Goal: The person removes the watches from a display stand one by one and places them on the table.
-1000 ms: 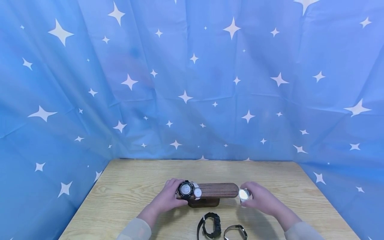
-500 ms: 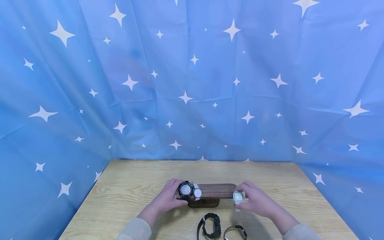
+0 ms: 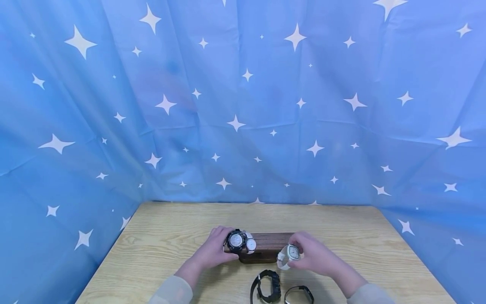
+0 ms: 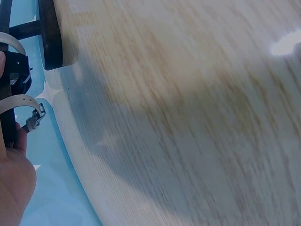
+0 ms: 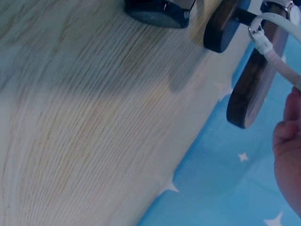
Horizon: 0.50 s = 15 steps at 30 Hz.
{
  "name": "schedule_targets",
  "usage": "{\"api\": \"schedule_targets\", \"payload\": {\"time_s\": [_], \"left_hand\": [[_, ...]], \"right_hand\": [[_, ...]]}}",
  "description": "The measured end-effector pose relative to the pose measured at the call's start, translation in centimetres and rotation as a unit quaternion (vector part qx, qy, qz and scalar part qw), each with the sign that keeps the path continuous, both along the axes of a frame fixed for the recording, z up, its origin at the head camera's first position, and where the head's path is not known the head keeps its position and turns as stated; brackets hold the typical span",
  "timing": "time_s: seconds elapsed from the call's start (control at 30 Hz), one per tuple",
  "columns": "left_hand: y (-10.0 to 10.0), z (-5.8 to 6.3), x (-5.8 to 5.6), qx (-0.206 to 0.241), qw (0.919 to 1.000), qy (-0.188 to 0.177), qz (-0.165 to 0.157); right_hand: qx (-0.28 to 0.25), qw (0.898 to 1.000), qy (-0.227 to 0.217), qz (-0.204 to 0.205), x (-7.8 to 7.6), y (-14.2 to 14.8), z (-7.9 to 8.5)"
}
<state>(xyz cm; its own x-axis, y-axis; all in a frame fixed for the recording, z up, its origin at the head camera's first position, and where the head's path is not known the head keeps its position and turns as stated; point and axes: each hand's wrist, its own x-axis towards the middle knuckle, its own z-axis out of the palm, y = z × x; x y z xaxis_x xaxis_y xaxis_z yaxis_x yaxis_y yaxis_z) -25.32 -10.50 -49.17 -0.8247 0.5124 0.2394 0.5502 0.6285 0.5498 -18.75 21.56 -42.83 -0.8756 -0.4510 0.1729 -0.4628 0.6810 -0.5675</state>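
Note:
My left hand (image 3: 211,250) grips the left end of a dark wooden watch stand (image 3: 270,241). Beside its fingers, a black round-faced watch (image 3: 236,240) and a small white watch (image 3: 251,244) sit on the bar. In the left wrist view, another pale-strapped watch (image 4: 21,102) circles the bar nearest that hand. My right hand (image 3: 311,255) pinches a white square-faced watch (image 3: 293,252) near the bar's right end. Its fastened strap (image 5: 276,65) hangs in a loop and overlaps the bar in the right wrist view; I cannot tell whether it goes round it.
On the wooden table (image 3: 159,228), in front of the stand, lie a black chunky-strapped watch (image 3: 275,287) and a slim dark band (image 3: 306,292). A blue star-patterned cloth (image 3: 243,160) hangs behind and along the sides.
My right hand has moved left with the white square-faced watch, from beyond the bar's right end to in front of it, and the watch has turned. My left hand stays on the stand.

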Motion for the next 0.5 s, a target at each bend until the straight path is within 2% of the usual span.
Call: {"api": "schedule_targets", "payload": {"time_s": [0.33,0.5], "left_hand": [[-0.1,-0.2,0.0,0.000,1.0000,0.005,0.001],[0.0,-0.2,-0.1,0.004,1.0000,0.000,0.000]], "right_hand": [[-0.012,0.999,-0.035,0.025,-0.1,-1.7,-0.7],[-0.011,0.998,-0.038,0.040,-0.2,-2.6,-1.0]]}}
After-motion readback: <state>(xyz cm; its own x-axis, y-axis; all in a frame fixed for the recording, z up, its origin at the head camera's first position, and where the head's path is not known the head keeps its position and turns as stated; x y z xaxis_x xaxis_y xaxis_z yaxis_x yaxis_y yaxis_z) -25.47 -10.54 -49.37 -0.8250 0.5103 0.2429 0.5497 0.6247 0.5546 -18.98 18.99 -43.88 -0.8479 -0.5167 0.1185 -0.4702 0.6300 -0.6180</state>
